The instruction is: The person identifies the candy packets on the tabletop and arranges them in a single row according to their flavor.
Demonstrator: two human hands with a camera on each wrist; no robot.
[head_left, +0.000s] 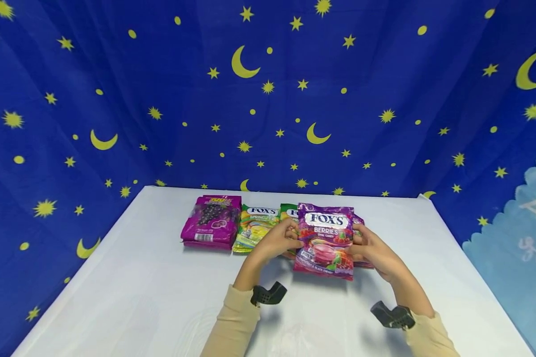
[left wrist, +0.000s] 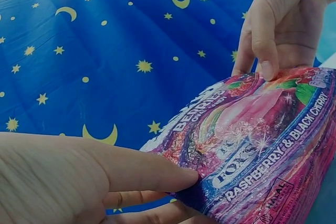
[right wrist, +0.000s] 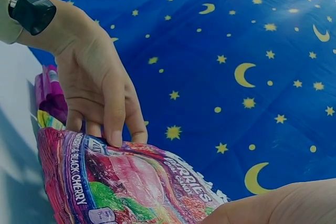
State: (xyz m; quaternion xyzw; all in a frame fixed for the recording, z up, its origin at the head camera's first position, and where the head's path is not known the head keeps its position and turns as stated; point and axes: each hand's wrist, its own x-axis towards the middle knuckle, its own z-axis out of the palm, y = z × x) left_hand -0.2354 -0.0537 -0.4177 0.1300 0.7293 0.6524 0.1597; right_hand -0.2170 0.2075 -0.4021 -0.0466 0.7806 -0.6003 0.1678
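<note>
Between both hands a purple-pink bag of Fox's Berries candy [head_left: 324, 241] is held up, its front facing the head camera. My left hand [head_left: 274, 243] pinches its left edge, thumb on the front, as the left wrist view also shows with the bag [left wrist: 252, 156] close up. On the opposite edge my right hand [head_left: 375, 250] grips with the thumb in front and fingers behind. Behind the held bag, another purple bag [head_left: 361, 218] and a green Fox's bag [head_left: 288, 211] are mostly hidden.
A yellow-green Fox's Spring Tea bag [head_left: 254, 230] lies left of the hands, partly covered by the left one. Beside it, at the far left, are purple grape candy bags [head_left: 211, 223]. The white table [head_left: 129, 292] ends at a blue star-patterned curtain [head_left: 183, 99].
</note>
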